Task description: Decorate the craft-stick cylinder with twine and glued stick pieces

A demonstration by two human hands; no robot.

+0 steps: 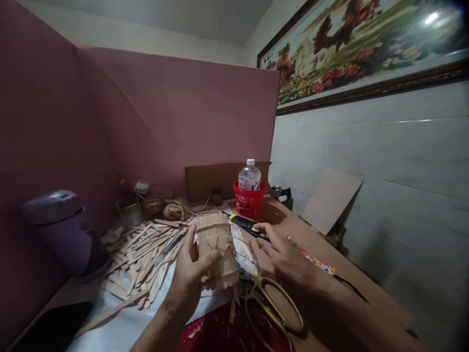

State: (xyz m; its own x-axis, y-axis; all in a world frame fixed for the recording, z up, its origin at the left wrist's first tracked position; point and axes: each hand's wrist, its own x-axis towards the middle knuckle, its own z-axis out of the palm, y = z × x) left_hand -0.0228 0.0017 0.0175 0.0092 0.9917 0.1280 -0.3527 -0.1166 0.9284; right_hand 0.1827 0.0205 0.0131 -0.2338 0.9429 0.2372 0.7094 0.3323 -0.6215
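My left hand (pixel 194 261) is wrapped round a small barrel-shaped holder (pixel 216 249) of pale craft sticks, with twine bands and ragged lower edges. It is held tilted above the table. To its right, my right hand (pixel 276 244) has its thumb and fingers closed on the rear end of a black and yellow utility knife (pixel 242 223). A thin dark blue piece shows under those fingers; what it is I cannot tell. Gold-handled scissors (pixel 280 303) lie below my right hand. A strand of twine (pixel 256 259) curves between the holder and the scissors.
A heap of craft sticks (pixel 146 252) spreads at left, with twine balls (pixel 174 211) behind. A red bucket (pixel 249 201) holds a plastic bottle (pixel 250 176). A purple appliance (pixel 69 234) stands far left. A patterned tool with a black cord (pixel 318 261) lies right.
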